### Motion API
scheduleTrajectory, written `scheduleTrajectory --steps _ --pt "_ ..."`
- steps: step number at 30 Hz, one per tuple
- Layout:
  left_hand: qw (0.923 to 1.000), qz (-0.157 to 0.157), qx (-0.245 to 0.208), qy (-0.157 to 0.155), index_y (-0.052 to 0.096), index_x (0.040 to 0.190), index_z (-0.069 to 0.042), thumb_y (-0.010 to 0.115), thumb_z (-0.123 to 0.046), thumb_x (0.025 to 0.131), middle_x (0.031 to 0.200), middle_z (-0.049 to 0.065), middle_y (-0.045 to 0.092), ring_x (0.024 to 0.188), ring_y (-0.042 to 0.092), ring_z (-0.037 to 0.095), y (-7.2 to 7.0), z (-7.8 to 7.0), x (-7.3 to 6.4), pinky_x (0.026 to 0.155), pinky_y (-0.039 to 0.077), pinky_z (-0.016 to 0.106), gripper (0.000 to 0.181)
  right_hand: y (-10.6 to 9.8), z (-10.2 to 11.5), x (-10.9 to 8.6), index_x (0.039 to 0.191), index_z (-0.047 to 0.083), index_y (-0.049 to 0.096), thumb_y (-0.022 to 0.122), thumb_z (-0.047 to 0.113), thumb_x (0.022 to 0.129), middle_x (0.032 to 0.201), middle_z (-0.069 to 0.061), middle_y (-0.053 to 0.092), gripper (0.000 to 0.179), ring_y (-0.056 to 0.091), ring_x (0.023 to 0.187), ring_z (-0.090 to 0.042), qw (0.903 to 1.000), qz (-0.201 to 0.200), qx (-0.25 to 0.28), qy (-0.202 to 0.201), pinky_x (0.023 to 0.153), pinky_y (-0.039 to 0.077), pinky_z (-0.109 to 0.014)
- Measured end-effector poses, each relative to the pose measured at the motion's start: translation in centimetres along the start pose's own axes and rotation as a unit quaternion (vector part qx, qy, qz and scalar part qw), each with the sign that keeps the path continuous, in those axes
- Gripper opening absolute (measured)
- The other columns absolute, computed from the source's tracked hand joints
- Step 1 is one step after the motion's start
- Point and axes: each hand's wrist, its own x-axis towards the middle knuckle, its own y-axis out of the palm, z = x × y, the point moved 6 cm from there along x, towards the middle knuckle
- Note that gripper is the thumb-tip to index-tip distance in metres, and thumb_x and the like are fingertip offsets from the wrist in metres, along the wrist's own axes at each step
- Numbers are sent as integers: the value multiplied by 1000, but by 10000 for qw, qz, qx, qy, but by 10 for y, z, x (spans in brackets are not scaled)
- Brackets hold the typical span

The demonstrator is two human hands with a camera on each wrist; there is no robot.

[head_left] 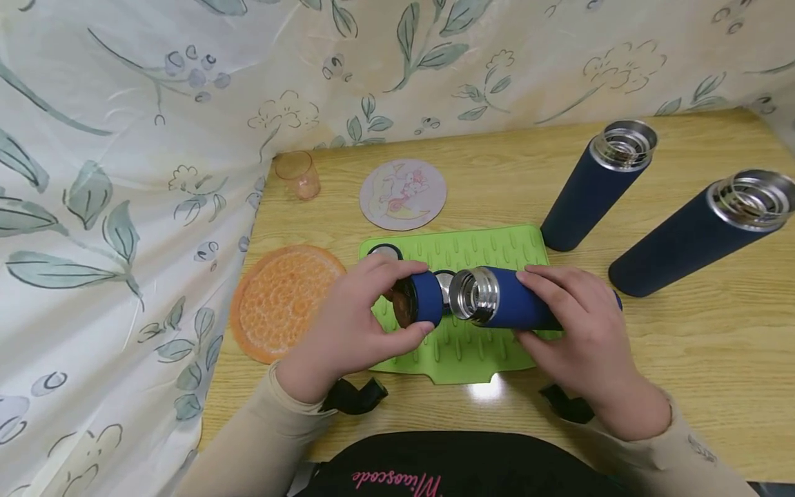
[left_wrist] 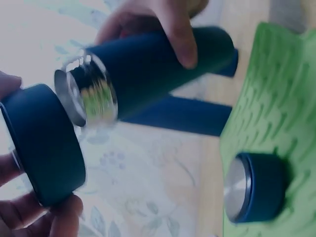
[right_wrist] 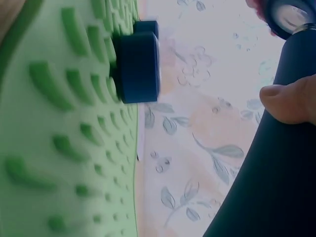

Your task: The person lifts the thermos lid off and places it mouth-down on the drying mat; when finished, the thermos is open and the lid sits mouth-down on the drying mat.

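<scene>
My left hand (head_left: pixel 354 317) holds a blue bottle lid (head_left: pixel 428 298) by its rim between thumb and fingers. In my right hand (head_left: pixel 580 324) is a blue thermos bottle (head_left: pixel 524 298), gripped round its body and tipped on its side, its bare steel mouth toward the lid. A narrow gap shows between lid and mouth in the head view. Below them lies a green ridged mat (head_left: pixel 459 362). Another blue lid (left_wrist: pixel 264 187) rests on it, steel side up, and a further lid (head_left: pixel 386 250) sits at its far left corner, partly covered by my left hand.
Two dark blue thermos bottles (head_left: pixel 590 193) (head_left: pixel 689 241) stand uncapped at the right. Beyond the mat is a round pink coaster (head_left: pixel 404 195), with a small clear pink cup (head_left: pixel 299 176) at the back left. An orange round mat (head_left: pixel 288 304) lies left. Patterned cloth (head_left: pixel 422 76) hangs behind.
</scene>
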Motion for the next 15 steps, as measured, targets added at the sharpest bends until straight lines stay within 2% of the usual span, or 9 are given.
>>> scheduleTrajectory --steps 3,6,9,12,13,15 --pt "9995 23 209 -232 76 135 -10 94 -28 83 116 3 70 95 66 13 -3 6 -4 81 63 31 58 -10 -6 -2 131 0 76 68 51 99 122 -27 75 60 66 108 -49 9994 -256 21 252 109 38 -27" --pt "9978 182 433 -464 76 136 -11 94 -30 83 119 4 71 96 65 15 -2 14 -10 80 63 34 59 -19 -11 -5 129 -3 75 69 60 98 120 -30 74 70 63 107 -48 9972 -527 111 510 111 35 -19" --pt "9935 390 785 -722 76 138 -13 93 -35 84 121 4 71 98 65 17 3 24 -18 79 62 37 60 -28 -15 -10 127 -6 73 70 68 97 117 -33 72 80 66 114 -22 9936 -798 95 797 112 37 -16" --pt "9859 620 1216 -966 75 141 -16 91 -40 85 124 4 72 103 68 20 9 34 -25 82 61 40 63 -40 -20 -16 124 -10 72 74 73 92 114 -33 72 89 59 122 3 9866 -1168 46 1142 110 40 -14" --pt "9831 698 1350 -1020 75 142 -17 91 -40 86 125 5 72 106 69 22 11 36 -27 85 62 42 63 -44 -21 -18 123 -12 70 76 74 90 115 -27 74 92 57 124 8 9833 -1304 65 1269 109 42 -13" --pt "9776 868 1581 -1088 74 144 -18 90 -41 86 126 6 72 110 70 24 17 41 -31 89 62 44 64 -54 -25 -24 125 -16 67 81 75 85 119 -11 78 100 60 121 8 9747 -1604 167 1550 106 43 -13"
